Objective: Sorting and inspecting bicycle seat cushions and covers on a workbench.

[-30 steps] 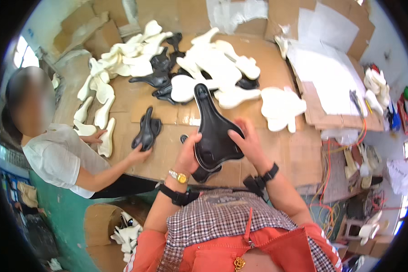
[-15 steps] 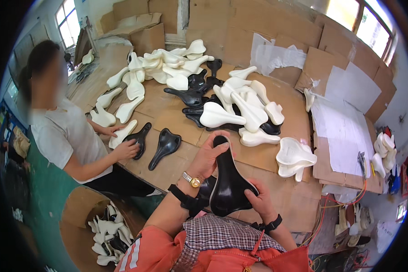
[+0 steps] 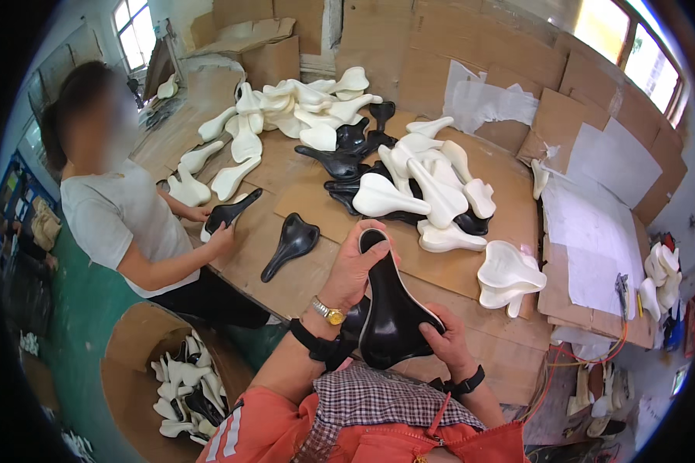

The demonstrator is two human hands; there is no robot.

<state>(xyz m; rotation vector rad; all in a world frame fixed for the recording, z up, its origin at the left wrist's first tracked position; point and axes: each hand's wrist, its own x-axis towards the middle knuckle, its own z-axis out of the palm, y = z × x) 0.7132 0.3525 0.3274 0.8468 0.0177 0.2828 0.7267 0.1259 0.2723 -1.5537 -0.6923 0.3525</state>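
Between my two hands is a black bicycle saddle with a pale rim, its narrow nose pointing away from me. My left hand grips the nose, thumb lying on top. At the wide rear's right side, my right hand is closed on the edge with the thumb over the black surface. Part of another dark saddle shows beside my left wrist. A single black saddle lies on the cardboard-covered table to the left. Beyond my hands, white saddles are heaped over black ones.
A co-worker at the left holds a black saddle over a white one. More white saddle pieces are piled at the back. Stacked white pieces stand at the right. A round cardboard bin of saddles stands lower left.
The co-worker has lifted the black saddle off the table together with a white piece. My hands keep the same hold on my saddle. The whole view has shifted slightly.
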